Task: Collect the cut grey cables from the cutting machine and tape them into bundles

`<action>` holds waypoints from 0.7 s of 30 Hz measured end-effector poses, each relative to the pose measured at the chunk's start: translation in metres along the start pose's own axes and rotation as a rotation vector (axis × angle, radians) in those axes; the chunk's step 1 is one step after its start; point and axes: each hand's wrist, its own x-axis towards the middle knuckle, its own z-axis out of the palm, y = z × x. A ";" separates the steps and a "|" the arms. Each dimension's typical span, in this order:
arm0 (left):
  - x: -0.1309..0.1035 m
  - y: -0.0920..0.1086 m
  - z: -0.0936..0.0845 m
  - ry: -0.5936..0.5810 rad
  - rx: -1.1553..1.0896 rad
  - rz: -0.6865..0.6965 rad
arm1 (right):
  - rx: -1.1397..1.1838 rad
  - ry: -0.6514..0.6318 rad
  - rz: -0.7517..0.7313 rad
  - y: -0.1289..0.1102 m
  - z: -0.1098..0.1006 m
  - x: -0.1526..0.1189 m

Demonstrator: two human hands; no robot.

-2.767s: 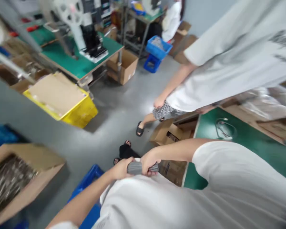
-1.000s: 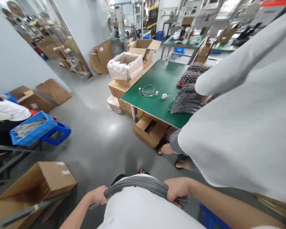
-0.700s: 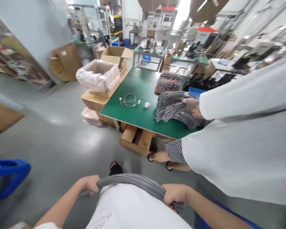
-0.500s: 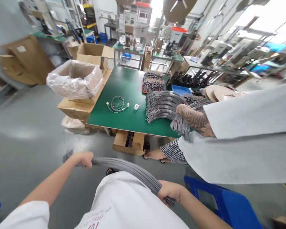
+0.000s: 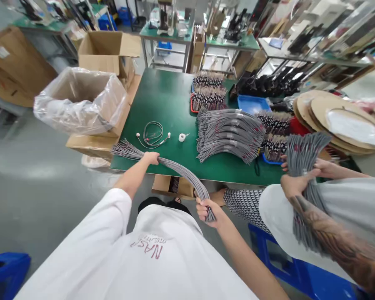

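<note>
A long bundle of grey cables (image 5: 183, 170) bows between my two hands, in front of my body. My left hand (image 5: 151, 158) is closed around it near the frayed-out left end, which reaches over the front edge of the green table (image 5: 168, 89). Near the other end, my right hand (image 5: 210, 211) grips the bundle, with a short stub of cable ends sticking out below. Several tied bundles of grey cable (image 5: 229, 133) lie stacked on the table to the right. A coiled cable with white connectors (image 5: 153, 135) and a small white tape roll (image 5: 181, 137) rest near the left side.
A co-worker's hands (image 5: 300, 179) hold another grey cable bundle (image 5: 303, 154) at the right. Trays of dark-tipped parts (image 5: 208, 100), a blue tray (image 5: 253, 104) and round cardboard discs (image 5: 340, 118) are on the table. A plastic-lined carton (image 5: 81, 100) stands left; blue stools (image 5: 300, 271) are behind.
My hands have carried the cable bundle forward and up, its left end now over the table edge. The co-worker has drawn back from the stack and holds a bundle in both hands.
</note>
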 end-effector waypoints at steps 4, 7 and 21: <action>0.030 0.021 0.040 0.182 0.007 0.021 | 0.112 0.073 -0.024 -0.024 -0.001 0.024; 0.039 0.016 0.052 0.275 -0.009 0.056 | 0.007 0.132 -0.049 -0.034 0.008 0.022; 0.083 0.031 0.045 0.130 -0.090 0.681 | -1.124 0.455 0.329 -0.058 0.100 -0.023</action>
